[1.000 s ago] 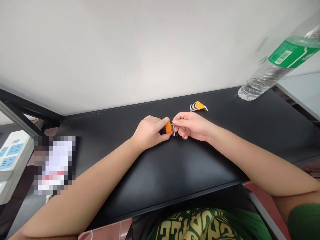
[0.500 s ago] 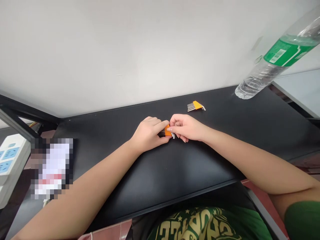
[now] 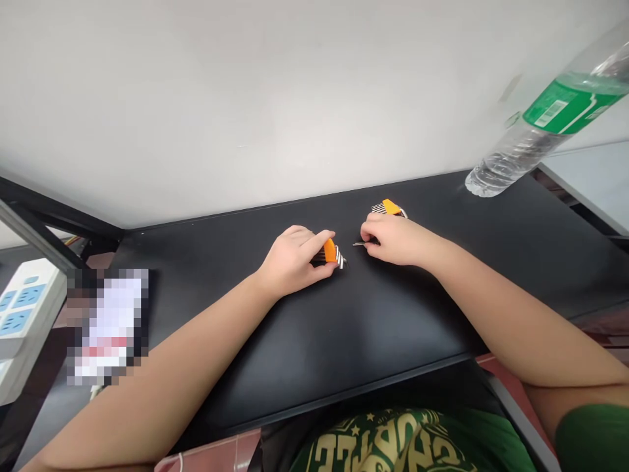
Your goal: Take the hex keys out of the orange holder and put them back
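My left hand (image 3: 291, 261) rests on the black table (image 3: 344, 314) and grips an orange holder of hex keys (image 3: 331, 252), their short ends sticking out to the right. My right hand (image 3: 393, 238) sits a little to the right of it, fingers pinched on a single thin hex key (image 3: 360, 244) that points left along the table. A second orange hex key set (image 3: 388, 208) lies on the table just behind my right hand.
A clear plastic water bottle (image 3: 545, 128) with a green label stands at the back right. A white power strip (image 3: 19, 314) and a blurred-out flat object (image 3: 105, 324) lie at the left. A white wall rises behind the table.
My right hand has drawn away to the right from the holder, with one hex key pulled out in its fingers. The left hand has stayed in place on the holder.
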A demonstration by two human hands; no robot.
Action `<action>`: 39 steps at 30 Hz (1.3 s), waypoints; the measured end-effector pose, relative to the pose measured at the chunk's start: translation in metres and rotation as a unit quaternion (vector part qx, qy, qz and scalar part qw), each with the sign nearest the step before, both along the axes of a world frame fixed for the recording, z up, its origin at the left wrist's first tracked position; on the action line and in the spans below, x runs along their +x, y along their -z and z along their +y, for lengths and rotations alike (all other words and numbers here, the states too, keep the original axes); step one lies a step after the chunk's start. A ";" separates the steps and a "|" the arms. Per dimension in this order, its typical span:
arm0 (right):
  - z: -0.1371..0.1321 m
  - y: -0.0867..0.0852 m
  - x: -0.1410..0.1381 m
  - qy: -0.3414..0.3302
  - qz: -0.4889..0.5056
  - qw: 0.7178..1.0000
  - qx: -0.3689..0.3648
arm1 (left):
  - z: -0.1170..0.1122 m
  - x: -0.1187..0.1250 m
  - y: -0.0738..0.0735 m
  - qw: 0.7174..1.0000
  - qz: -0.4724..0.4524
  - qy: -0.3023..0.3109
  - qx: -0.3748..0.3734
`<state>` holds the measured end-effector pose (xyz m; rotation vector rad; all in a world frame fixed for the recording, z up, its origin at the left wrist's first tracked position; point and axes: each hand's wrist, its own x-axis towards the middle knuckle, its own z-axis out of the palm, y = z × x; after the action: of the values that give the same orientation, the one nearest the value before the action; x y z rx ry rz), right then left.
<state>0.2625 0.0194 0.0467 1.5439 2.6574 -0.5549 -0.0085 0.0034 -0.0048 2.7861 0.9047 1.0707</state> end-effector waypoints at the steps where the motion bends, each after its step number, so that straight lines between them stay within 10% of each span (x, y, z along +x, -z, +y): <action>1: -0.001 0.000 -0.002 -0.003 -0.004 1.000 -0.001 | 0.000 0.000 0.000 1.000 0.002 0.001 -0.001; 22: -0.007 -0.011 -0.008 -0.007 -0.017 1.000 -0.010 | 0.003 0.000 0.003 0.999 -0.024 0.017 0.014; 39: -0.006 -0.005 -0.004 0.027 0.298 0.948 -0.108 | 0.002 0.000 0.002 1.000 -0.001 -0.006 -0.004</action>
<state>0.2583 0.0136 0.0520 1.5797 2.8003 -1.4722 -0.0083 0.0053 -0.0070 2.7760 0.9238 1.0688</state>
